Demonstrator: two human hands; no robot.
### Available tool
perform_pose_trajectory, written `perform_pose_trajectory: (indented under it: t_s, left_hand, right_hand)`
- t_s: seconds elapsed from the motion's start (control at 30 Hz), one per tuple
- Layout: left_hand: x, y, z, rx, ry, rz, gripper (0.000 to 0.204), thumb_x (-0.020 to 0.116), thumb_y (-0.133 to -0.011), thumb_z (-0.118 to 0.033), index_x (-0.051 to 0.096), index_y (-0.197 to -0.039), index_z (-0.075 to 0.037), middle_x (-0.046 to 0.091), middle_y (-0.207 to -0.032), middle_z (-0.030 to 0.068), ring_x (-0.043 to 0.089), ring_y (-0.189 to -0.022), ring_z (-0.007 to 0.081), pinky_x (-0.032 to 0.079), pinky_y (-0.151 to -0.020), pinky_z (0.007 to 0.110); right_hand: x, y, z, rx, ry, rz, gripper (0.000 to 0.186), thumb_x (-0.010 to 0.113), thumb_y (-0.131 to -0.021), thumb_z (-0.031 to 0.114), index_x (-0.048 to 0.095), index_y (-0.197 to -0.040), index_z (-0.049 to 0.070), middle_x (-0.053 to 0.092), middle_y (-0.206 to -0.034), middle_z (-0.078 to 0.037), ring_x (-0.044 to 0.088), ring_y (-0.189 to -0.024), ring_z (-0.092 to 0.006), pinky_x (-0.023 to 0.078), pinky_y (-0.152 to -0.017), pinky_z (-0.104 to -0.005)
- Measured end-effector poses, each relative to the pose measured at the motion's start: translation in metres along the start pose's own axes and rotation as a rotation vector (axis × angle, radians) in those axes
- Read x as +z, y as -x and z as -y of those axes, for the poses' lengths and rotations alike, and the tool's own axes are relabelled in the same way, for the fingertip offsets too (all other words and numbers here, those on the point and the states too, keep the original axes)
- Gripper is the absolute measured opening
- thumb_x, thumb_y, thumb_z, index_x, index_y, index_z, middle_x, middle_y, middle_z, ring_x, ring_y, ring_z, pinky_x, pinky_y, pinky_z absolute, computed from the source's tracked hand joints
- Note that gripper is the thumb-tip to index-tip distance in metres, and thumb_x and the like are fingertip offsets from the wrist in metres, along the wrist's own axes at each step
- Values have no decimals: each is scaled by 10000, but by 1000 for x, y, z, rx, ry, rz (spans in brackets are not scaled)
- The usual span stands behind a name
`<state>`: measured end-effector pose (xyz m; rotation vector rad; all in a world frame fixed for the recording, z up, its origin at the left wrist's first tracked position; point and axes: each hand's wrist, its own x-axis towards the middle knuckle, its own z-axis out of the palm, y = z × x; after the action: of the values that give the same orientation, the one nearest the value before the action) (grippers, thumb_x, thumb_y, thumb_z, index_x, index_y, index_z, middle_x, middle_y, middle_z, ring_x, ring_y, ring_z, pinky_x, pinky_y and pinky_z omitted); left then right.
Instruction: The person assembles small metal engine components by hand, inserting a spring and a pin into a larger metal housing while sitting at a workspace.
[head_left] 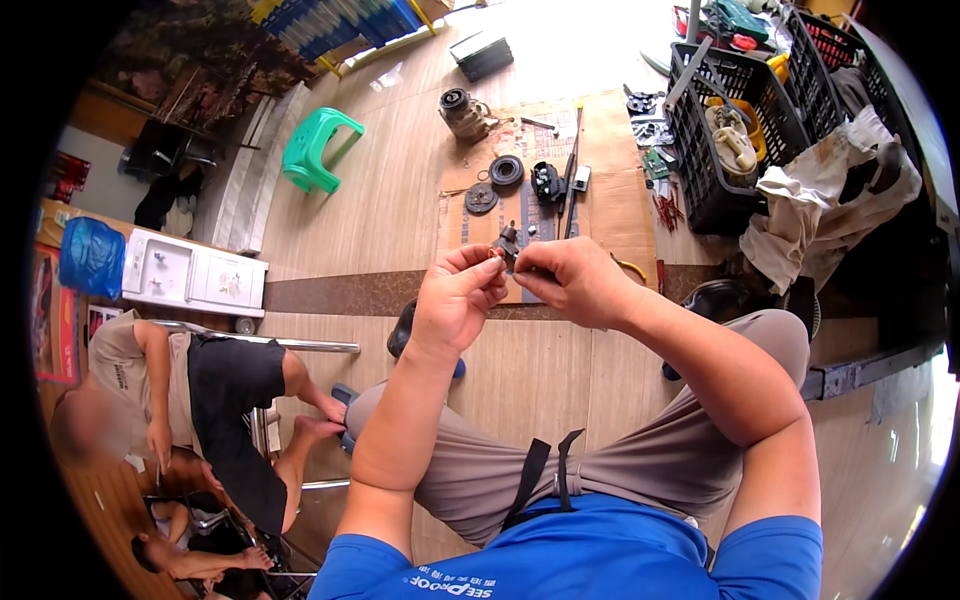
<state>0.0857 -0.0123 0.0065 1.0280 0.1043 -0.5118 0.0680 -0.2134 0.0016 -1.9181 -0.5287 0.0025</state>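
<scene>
Head view: I observe two bare hands working close together above the near part of a cardboard sheet (615, 190) on the floor. Left hand (462, 290): thumb and fingers pinched together, clamped on a small reddish piece (495, 254). This piece is located at the fingertips, just beside the other hand; its exact shape is too small for me to tell. Right hand (578, 278): thumb and forefinger drawn together, pointing toward the piece; I cannot tell whether anything is clamped between them. A dark metal part (508, 236) appears just beyond the fingertips; whether it is held or lies on the cardboard, I cannot tell.

Components on the cardboard: a cylindrical metal housing (464, 118) at the far left, a black ring (506, 170), a dark round disc (481, 198) near the ring, and a black component (546, 183) to their right. A black crate (690, 150) stands to the right of the cardboard; a green stool (312, 150) stands to the left, well apart.
</scene>
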Motion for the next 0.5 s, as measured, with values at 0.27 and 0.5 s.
perform_pose_trajectory:
  t_s: [0.27, 0.5]
  left_hand:
    - [11, 3, 8, 259, -607, -130, 93, 667, -848, 5, 660, -940, 14, 678, -855, 44, 601, -734, 71, 490, -654, 205]
    - [18, 11, 3, 14, -555, 171, 158, 653, -825, 62, 643, -979, 29, 671, -881, 45, 628, -799, 89, 517, -731, 212]
  right_hand:
    - [-8, -3, 10, -5, -65, -32, 152, 639, -851, 173, 624, -837, 23, 628, -756, -188, 620, -726, -371, 492, -636, -412]
    - [-20, -9, -12, 92, -95, -74, 163, 639, -850, 164, 653, -883, 5, 627, -750, -196, 625, -674, -298, 491, -635, -367]
